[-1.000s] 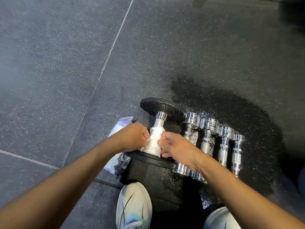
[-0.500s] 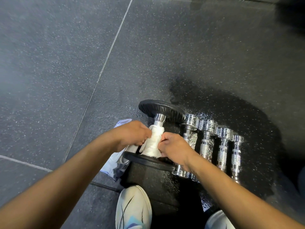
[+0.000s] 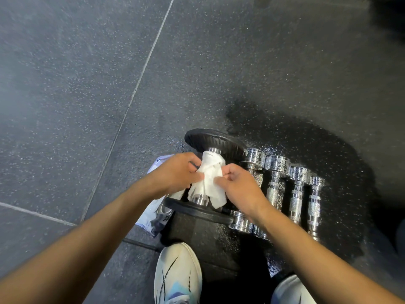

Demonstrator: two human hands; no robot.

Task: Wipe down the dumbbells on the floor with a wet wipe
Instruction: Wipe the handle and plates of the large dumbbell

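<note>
1. A dark speckled floor is seen, and it is wet around the weights
2. A big black dumbbell is laid on the floor, with four shiny small dumbbells lined up just beside it on the right
3. A wipe pack is partly hidden under the left arm
4. A white wet wipe is wrapped around the big dumbbell's bar
5. The wipe is pinched by the curled fingers of the left hand and the right hand
</note>
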